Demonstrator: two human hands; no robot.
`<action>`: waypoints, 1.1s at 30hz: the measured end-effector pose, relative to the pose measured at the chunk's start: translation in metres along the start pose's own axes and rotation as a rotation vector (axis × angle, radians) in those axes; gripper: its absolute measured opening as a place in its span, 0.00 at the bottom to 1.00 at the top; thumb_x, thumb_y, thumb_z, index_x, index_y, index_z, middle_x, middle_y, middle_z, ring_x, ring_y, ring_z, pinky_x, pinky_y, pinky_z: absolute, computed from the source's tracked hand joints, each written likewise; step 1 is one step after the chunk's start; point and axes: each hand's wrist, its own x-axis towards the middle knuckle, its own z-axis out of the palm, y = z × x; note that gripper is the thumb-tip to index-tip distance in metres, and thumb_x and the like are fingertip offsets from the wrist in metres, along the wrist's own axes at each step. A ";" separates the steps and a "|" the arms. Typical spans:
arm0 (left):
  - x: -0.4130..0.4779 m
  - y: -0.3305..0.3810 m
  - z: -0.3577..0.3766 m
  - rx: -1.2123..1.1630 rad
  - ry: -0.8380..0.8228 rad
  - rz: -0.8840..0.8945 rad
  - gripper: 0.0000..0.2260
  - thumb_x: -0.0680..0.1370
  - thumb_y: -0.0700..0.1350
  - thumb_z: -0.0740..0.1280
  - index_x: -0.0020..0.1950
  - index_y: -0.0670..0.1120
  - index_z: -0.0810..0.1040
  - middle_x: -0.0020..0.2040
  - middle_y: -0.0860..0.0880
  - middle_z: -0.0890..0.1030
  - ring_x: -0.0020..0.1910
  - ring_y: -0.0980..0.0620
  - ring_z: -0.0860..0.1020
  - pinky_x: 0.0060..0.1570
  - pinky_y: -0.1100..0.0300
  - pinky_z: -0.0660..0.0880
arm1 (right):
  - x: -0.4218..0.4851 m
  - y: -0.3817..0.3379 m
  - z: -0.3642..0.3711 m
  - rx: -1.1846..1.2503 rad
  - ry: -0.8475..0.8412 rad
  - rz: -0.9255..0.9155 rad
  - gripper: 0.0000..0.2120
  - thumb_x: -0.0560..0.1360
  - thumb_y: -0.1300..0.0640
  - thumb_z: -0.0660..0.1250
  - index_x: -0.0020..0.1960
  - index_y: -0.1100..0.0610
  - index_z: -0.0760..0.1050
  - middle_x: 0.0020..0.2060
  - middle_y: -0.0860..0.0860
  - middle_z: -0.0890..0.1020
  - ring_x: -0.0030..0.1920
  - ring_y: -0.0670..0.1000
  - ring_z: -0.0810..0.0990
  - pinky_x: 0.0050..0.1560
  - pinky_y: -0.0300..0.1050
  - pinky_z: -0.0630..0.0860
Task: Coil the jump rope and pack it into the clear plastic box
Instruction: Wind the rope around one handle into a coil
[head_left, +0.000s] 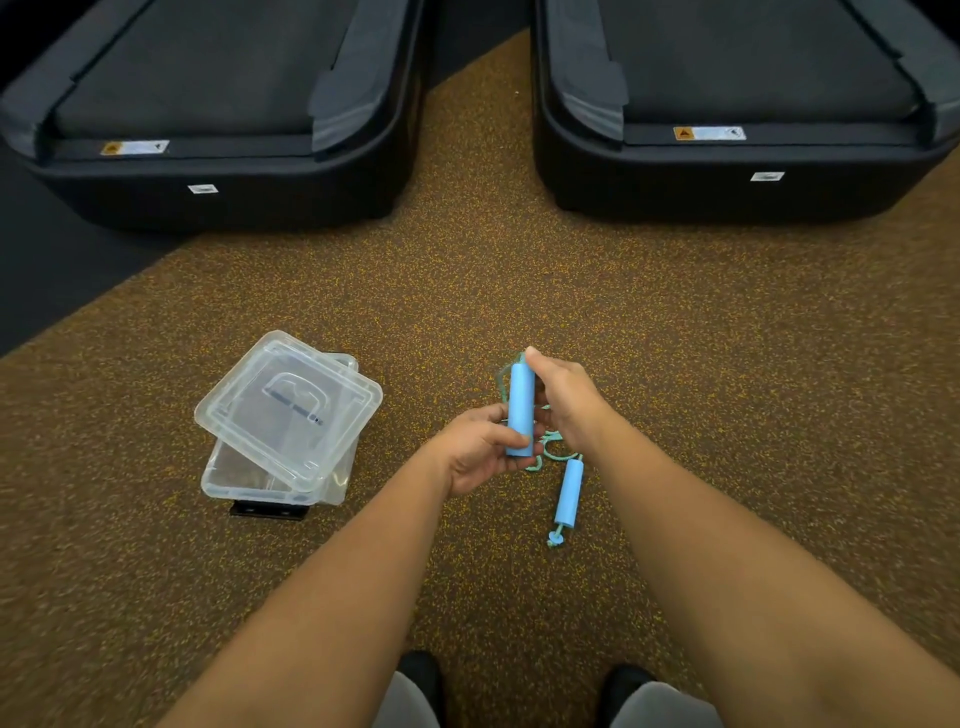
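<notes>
A light blue jump rope handle (520, 410) stands upright between my hands. My left hand (480, 452) grips its lower end. My right hand (563, 400) pinches its top, where the green cord (503, 379) loops out. The second blue handle (568, 493) hangs below my right hand, with a knotted cord end (554, 540) under it. More cord bunches between the hands, partly hidden. The clear plastic box (270, 480) sits on the floor to the left, its clear lid (288, 408) lying askew on top.
Two black treadmill ends (218, 171) (737, 166) stand ahead, with a strip of speckled brown floor (478, 270) between them. A small black object (267, 510) lies under the box's near edge. My shoes (421, 680) show at the bottom.
</notes>
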 end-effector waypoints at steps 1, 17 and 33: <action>0.000 0.000 0.000 0.014 -0.007 -0.005 0.21 0.75 0.28 0.60 0.67 0.36 0.69 0.52 0.42 0.78 0.46 0.46 0.79 0.41 0.58 0.78 | 0.000 -0.002 0.001 0.003 0.005 0.000 0.12 0.78 0.50 0.62 0.48 0.59 0.75 0.39 0.56 0.77 0.35 0.52 0.75 0.35 0.43 0.70; 0.007 -0.006 0.015 0.036 0.018 0.092 0.10 0.81 0.45 0.59 0.61 0.45 0.71 0.45 0.41 0.77 0.40 0.46 0.78 0.34 0.58 0.78 | -0.003 0.004 -0.001 0.126 0.012 -0.014 0.07 0.75 0.63 0.64 0.38 0.61 0.75 0.32 0.55 0.77 0.29 0.52 0.74 0.25 0.39 0.68; 0.008 -0.006 0.010 0.051 0.017 0.106 0.09 0.78 0.35 0.60 0.54 0.46 0.75 0.44 0.45 0.81 0.39 0.48 0.79 0.39 0.55 0.74 | 0.000 0.003 -0.006 0.104 0.076 -0.075 0.09 0.74 0.70 0.63 0.38 0.59 0.74 0.35 0.56 0.79 0.35 0.52 0.74 0.38 0.44 0.74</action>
